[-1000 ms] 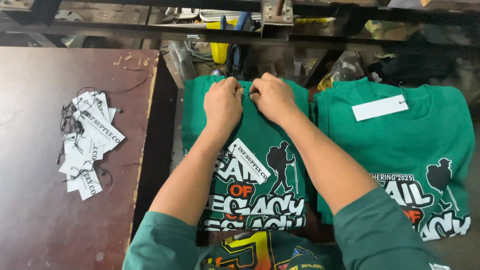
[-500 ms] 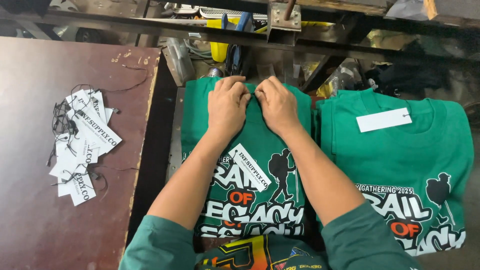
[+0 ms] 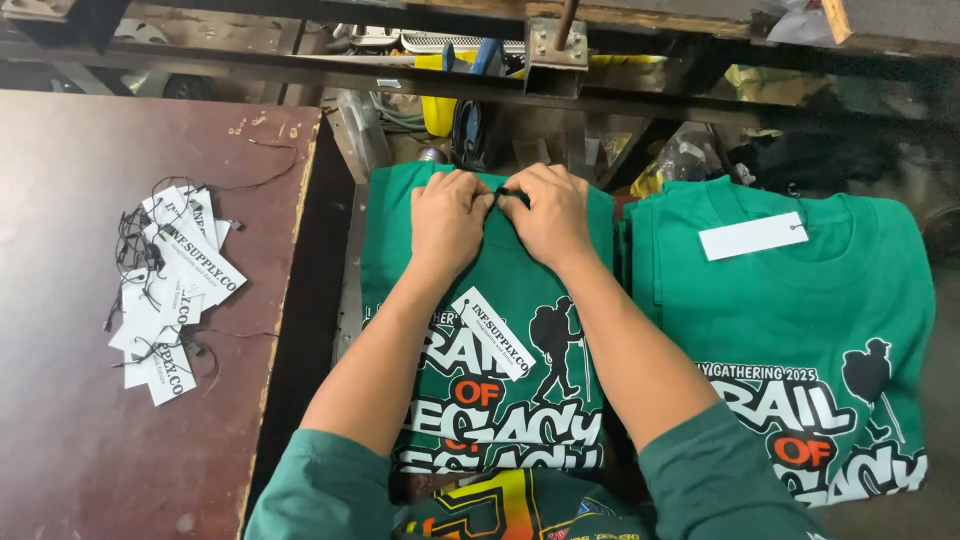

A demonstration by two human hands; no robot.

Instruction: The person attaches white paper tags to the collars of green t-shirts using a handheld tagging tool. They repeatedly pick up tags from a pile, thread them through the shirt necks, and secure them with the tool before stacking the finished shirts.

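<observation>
A folded green T-shirt point(image 3: 500, 300) with a white, orange and black print lies in front of me. My left hand point(image 3: 447, 220) and my right hand point(image 3: 553, 212) meet at its collar, fingers pinched on a thin black string point(image 3: 510, 191) there. A white paper hang tag point(image 3: 492, 332) lies on the shirt's chest, between my forearms. To the right rests a second folded green T-shirt point(image 3: 800, 320) of the same print, with a blank white tag point(image 3: 752, 236) at its neck.
On the dark brown table point(image 3: 80, 420) at left sits a loose pile of white hang tags with black strings point(image 3: 170, 280). Behind the shirts run a metal frame and a cluttered shelf with a yellow container point(image 3: 440, 105) and blue-handled tools point(image 3: 485, 60).
Both hands have stayed at the collar, drawing slightly closer together around the string. The view has shifted a little, nothing else moved.
</observation>
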